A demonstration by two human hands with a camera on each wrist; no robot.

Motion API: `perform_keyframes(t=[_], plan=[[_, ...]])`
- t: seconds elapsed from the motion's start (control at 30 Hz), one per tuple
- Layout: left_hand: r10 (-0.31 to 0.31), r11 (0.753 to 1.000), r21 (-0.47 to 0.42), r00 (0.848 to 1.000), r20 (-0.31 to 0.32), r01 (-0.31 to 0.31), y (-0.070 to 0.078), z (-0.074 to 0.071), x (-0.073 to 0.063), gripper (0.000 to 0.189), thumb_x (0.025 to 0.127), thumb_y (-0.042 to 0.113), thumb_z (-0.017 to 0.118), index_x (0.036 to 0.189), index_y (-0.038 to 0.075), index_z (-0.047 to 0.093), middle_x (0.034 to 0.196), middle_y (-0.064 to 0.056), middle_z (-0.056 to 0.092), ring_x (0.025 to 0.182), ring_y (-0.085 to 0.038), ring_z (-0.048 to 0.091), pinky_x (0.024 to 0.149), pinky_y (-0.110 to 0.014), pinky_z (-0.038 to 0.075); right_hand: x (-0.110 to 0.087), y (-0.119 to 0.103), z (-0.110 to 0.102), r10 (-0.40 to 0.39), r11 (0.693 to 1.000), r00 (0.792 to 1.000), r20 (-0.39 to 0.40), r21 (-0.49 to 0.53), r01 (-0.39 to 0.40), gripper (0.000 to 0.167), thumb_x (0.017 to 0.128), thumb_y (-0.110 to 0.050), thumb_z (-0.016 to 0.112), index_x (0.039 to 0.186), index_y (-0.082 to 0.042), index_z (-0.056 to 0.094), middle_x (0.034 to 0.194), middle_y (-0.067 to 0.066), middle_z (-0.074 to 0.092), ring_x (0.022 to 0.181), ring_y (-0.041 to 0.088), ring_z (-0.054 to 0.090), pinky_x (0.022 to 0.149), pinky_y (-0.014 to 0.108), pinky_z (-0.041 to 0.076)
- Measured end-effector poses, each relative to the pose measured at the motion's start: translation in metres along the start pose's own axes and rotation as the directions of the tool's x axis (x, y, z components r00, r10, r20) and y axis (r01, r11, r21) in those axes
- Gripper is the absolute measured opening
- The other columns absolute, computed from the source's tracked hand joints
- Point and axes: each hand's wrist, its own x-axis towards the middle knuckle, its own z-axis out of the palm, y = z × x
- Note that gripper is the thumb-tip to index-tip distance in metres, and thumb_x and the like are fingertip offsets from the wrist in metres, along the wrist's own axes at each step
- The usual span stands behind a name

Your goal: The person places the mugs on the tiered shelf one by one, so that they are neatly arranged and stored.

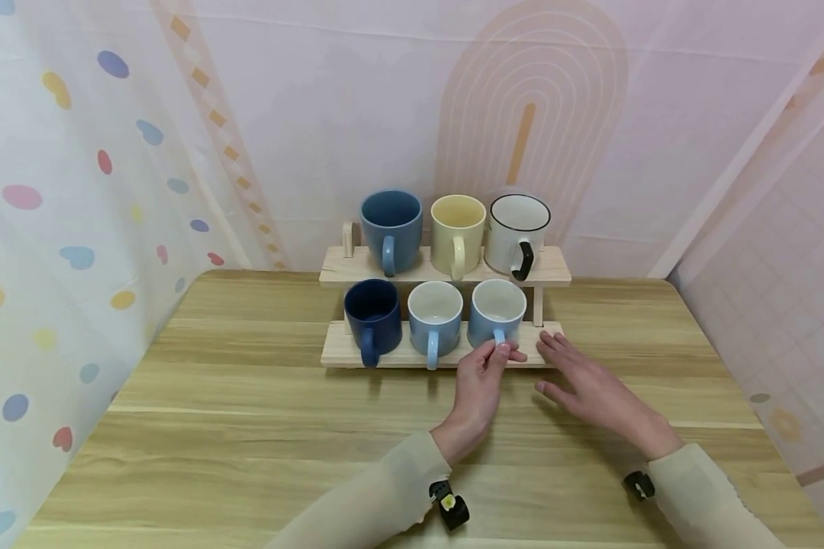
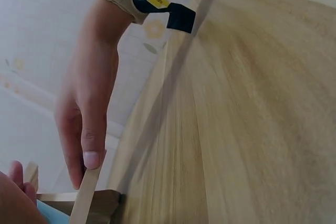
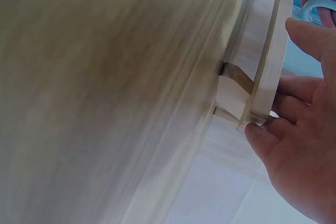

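Observation:
In the head view my left hand (image 1: pixel 477 393) pinches the handle of a light blue mug (image 1: pixel 493 328) with a white inside, standing at the right end of the lower shelf (image 1: pixel 336 347). The right wrist view shows those fingers at the pale blue handle (image 3: pixel 317 2). My right hand (image 1: pixel 600 396) lies at the shelf's right end, fingers extended and touching the wood; the right wrist view has this hand (image 3: pixel 310 140) at the board's corner. Beside the pinched mug stand a matching light blue mug (image 1: pixel 435 324) and a dark navy mug (image 1: pixel 373 320).
The upper shelf (image 1: pixel 559 267) carries a large blue mug (image 1: pixel 391 225), a pale yellow mug (image 1: pixel 446 244) and a white mug (image 1: pixel 504 248) with a black rim and handle. The two-tier wooden rack stands on a wooden table (image 1: pixel 247 427), before a patterned curtain (image 1: pixel 316 137).

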Motion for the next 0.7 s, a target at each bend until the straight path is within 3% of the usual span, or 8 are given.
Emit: perform_keyframes(t=[0.1, 0.3, 0.5, 0.7], plan=[[-0.010, 1.000, 0.027, 1.000, 0.016, 0.010, 0.002, -0.002, 0.001, 0.029, 0.109, 0.017, 0.053, 0.112, 0.000, 0.076, 0.125, -0.009, 0.073, 0.129, -0.018, 0.058, 0.112, -0.041, 0.044, 0.000, -0.001, 0.000, 0.009, 1.000, 1.000, 0.012, 0.002, -0.009, 0.066, 0.102, -0.032, 0.067, 0.152, 0.006, 0.045, 0.164, 0.022, 0.033, 0.150, 0.046, 0.030, 0.116, 0.062, 0.032], [-0.014, 0.998, 0.059, 0.998, 0.059, 0.010, 0.004, -0.007, 0.003, 0.031, 0.110, 0.019, 0.053, 0.121, -0.001, 0.074, 0.125, -0.009, 0.074, 0.134, -0.021, 0.057, 0.113, -0.041, 0.044, 0.001, 0.000, 0.001, 0.024, 1.000, 0.999, 0.030, -0.002, -0.024, 0.068, 0.102, -0.030, 0.068, 0.153, 0.006, 0.043, 0.165, 0.022, 0.031, 0.151, 0.045, 0.028, 0.118, 0.061, 0.030], [-0.045, 0.999, 0.015, 0.997, 0.062, 0.044, 0.003, -0.013, 0.000, 0.029, 0.108, 0.018, 0.058, 0.125, 0.000, 0.072, 0.129, -0.010, 0.071, 0.130, -0.022, 0.060, 0.111, -0.040, 0.047, 0.001, -0.001, 0.000, 0.027, 1.000, 0.999, 0.030, -0.005, -0.027, 0.068, 0.102, -0.031, 0.068, 0.153, 0.006, 0.043, 0.165, 0.022, 0.031, 0.151, 0.045, 0.028, 0.118, 0.061, 0.030], [-0.039, 0.999, -0.019, 0.996, 0.078, 0.041, 0.005, -0.021, -0.009, 0.037, 0.105, 0.013, 0.061, 0.137, -0.004, 0.063, 0.139, -0.018, 0.064, 0.134, -0.029, 0.057, 0.110, -0.039, 0.047, 0.000, -0.003, -0.001, 0.005, 1.000, 1.000, 0.012, -0.005, -0.005, 0.067, 0.102, -0.030, 0.068, 0.152, 0.007, 0.044, 0.164, 0.023, 0.033, 0.150, 0.047, 0.030, 0.117, 0.062, 0.031]])
